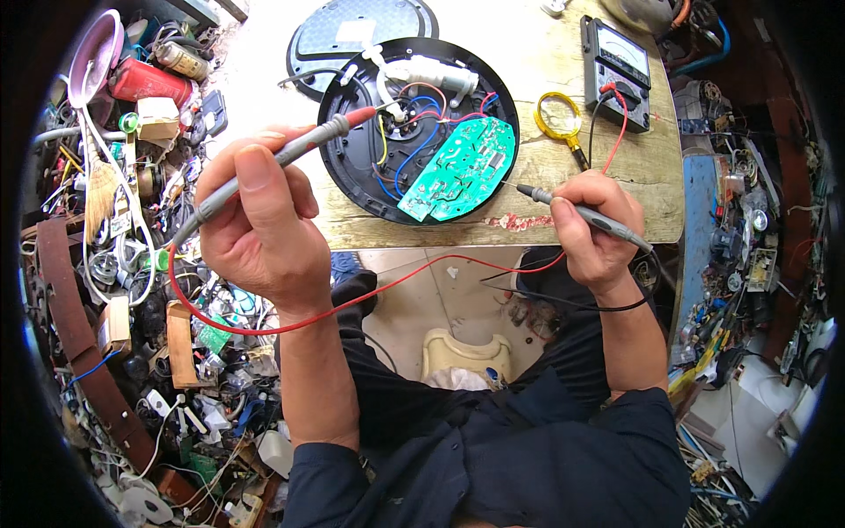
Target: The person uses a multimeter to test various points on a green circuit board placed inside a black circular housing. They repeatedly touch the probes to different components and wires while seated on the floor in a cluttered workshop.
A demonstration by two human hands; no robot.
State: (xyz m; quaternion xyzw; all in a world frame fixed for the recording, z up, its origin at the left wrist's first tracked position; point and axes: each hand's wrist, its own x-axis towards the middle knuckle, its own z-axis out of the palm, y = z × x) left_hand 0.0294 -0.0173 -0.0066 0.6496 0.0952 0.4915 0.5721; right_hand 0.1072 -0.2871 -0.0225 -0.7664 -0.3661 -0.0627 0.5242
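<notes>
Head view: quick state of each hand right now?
Left hand: closed, holding the red-tipped grey test probe.
Right hand: closed, holding the black-tipped grey test probe.

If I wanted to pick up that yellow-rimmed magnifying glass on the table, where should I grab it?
By its dark handle, I'd say, coming from the near side of the table. The handle slants toward the person's right hand, while the round lens lies farther away, so a grip there should spare the glass. Mind the black lead close on the handle's right.
</notes>
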